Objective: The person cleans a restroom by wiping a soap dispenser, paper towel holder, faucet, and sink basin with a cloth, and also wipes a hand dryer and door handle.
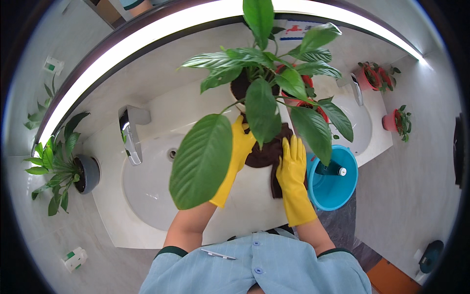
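Note:
A large leafy plant in a pale pot (240, 106) stands at the back of the white washbasin counter (253, 205), its leaves (261, 110) hanging over my hands. Below the pot, a dark brown cloth (262, 156) lies bunched, one strip trailing towards me. My left hand (238, 147), in a yellow rubber glove, is at the cloth's left side, close to the pot's base. A big leaf covers part of that hand, so its grip is unclear. My right hand (292, 165), gloved alike, rests flat on the cloth's right part, fingers stretched forward.
A washbasin (147, 194) with a chrome tap (130, 134) is at left, beside a grey potted plant (87, 174). At right are a blue bucket (332, 196) holding a bottle (330, 169), red-potted plants (391, 122), and a second basin (361, 121). A lit mirror edge (147, 38) spans the back.

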Demonstrator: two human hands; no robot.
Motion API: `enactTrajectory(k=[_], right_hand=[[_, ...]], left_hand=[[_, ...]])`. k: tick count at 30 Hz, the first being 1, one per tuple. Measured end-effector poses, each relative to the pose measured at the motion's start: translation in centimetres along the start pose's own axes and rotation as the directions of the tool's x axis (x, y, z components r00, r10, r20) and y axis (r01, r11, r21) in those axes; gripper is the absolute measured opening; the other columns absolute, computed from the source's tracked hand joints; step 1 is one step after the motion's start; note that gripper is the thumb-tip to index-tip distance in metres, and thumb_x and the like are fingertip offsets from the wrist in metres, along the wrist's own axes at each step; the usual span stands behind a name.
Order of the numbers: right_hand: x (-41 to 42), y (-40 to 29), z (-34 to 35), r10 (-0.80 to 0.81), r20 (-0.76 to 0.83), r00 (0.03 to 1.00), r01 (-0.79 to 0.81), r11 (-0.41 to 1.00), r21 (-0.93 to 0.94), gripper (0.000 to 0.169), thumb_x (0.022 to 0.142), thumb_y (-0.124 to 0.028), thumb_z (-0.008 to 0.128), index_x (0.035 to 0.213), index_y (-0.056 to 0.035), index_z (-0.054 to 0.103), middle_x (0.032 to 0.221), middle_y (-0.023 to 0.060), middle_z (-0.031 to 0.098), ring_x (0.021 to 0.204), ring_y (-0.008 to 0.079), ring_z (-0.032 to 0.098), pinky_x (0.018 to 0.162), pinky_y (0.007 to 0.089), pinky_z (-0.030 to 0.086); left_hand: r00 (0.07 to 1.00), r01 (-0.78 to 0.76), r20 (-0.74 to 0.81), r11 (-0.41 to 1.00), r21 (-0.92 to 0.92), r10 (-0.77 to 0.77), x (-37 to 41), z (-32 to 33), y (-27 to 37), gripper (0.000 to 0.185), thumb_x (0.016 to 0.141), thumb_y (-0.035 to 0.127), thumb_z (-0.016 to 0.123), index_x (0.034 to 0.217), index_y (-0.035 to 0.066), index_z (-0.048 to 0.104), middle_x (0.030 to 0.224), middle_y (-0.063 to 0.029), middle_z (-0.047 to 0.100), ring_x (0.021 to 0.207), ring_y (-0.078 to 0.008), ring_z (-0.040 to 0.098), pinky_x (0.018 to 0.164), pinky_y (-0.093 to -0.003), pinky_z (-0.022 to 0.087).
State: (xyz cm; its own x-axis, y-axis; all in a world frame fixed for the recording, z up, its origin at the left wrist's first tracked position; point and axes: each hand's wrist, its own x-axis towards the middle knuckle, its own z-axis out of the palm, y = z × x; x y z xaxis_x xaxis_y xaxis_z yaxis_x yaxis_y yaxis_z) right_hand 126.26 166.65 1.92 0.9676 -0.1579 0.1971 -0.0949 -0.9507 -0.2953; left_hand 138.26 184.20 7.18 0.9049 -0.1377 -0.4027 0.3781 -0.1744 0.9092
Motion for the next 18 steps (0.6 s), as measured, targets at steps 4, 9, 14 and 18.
enactTrajectory(k=[4,9,14,18], right_hand=[[8.5,2.0,4.1,-0.037,-0.327,0.944,0.056,0.997,0.047,0.058,0.091,-0.029,0.07,0.14,-0.0016,0.059,0.146,0.024,0.057,0.134,0.0464,0.053,0.112,0.0547,0.042],[16.1,2.4,8.5,-0.078,-0.124,0.989,0.062,0.989,-0.134,0.057,0.096,-0.029,0.057,0.146,-0.0029,0.057,0.157,0.0242,0.05,0.143,0.0423,0.048,0.119,0.052,0.036],[10.6,1.8,5.3,-0.168,-0.187,0.968,0.179,0.983,0.044,0.058,0.089,-0.016,0.065,0.143,0.0036,0.058,0.152,0.0263,0.051,0.142,0.0453,0.045,0.121,0.0546,0.033],[2.1,1.0,1.0,-0.285,-0.063,0.956,0.291,0.95,0.117,0.058,0.09,-0.019,0.068,0.142,0.0043,0.059,0.151,0.0271,0.053,0.142,0.0452,0.046,0.125,0.0552,0.029]], left_hand=[[0.999,-0.046,0.021,0.986,-0.16,0.05,2.6,1.7,1.3,0.051,0.1,0.033,0.069,0.144,0.01,0.06,0.137,-0.0114,0.062,0.117,-0.0274,0.063,0.08,-0.039,0.057],[0.988,0.067,-0.117,0.965,-0.254,-0.099,5.6,3.1,2.2,0.05,0.1,0.033,0.069,0.143,0.009,0.059,0.131,-0.0113,0.065,0.111,-0.0249,0.065,0.078,-0.038,0.056],[0.966,0.086,-0.215,0.965,-0.249,-0.142,5.6,3.8,2.2,0.05,0.1,0.033,0.07,0.142,0.008,0.058,0.125,-0.0113,0.068,0.106,-0.0223,0.068,0.076,-0.037,0.055],[0.953,0.075,-0.273,0.977,-0.199,-0.128,3.3,4.2,1.0,0.061,0.1,0.033,0.071,0.147,-0.001,0.053,0.12,-0.0064,0.07,0.096,-0.0188,0.068,0.078,-0.0309,0.051]])
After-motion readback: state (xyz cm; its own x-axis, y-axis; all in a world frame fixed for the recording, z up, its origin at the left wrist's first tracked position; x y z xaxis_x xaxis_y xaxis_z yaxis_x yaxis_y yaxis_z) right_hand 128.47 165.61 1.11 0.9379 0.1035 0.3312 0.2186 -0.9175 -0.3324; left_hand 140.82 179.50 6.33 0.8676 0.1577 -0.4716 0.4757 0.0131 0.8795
